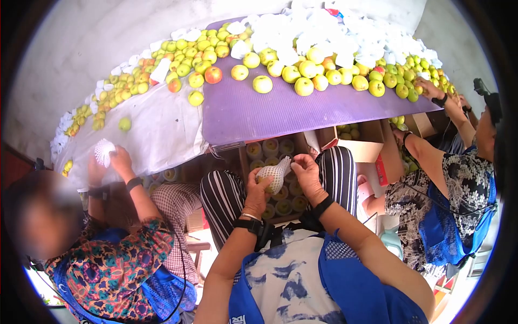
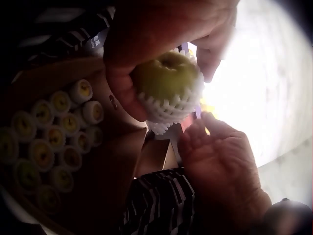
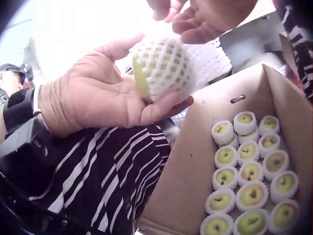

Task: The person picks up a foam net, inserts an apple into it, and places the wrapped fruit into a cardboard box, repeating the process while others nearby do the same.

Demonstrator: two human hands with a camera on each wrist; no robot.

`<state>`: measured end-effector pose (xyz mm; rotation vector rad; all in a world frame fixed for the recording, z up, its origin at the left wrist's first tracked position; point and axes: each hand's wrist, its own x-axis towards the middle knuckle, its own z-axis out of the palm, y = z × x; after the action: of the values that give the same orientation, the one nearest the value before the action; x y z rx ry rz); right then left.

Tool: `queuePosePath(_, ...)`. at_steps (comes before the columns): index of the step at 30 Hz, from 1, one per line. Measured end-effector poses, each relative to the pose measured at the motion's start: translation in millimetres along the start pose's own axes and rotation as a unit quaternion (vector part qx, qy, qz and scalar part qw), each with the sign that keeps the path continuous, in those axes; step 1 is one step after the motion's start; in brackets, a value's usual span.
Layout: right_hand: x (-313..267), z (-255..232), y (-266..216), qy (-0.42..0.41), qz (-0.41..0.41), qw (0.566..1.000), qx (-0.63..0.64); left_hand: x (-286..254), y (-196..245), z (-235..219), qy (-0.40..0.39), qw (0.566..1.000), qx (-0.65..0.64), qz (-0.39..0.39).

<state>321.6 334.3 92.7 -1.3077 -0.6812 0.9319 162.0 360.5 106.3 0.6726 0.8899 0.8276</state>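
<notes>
My left hand (image 1: 256, 190) holds a green apple (image 3: 141, 81), its fingers and thumb around the sides. A white foam net sleeve (image 3: 168, 68) covers much of the fruit, and its loose end sticks out toward my other hand. In the left wrist view the bare stem hollow of the apple (image 2: 166, 68) faces the camera. My right hand (image 1: 308, 177) hovers beside the sleeve's loose end, fingers loosely bent. From the right wrist, this hand (image 3: 215, 19) appears just above the net with nothing visible in its grasp.
Below my hands a cardboard box (image 3: 183, 166) contains rows of apples in foam sleeves (image 3: 252, 193). Ahead, a purple mat (image 1: 259, 116) bears loose apples (image 1: 305, 86) and a heap of white foam nets (image 1: 280, 32). People work at both sides; another open box (image 1: 364, 151) stands right.
</notes>
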Motion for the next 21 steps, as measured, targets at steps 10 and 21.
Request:
queuePosePath(10, 9, -8, 6, -0.079, 0.134, 0.988, -0.021, 5, -1, -3, -0.009, 1.0, -0.026, -0.002)
queuePosePath(21, 5, -3, -9, -0.086, 0.128, 0.988, 0.028, 6, -3, -6, -0.001, 0.998, -0.061, -0.012)
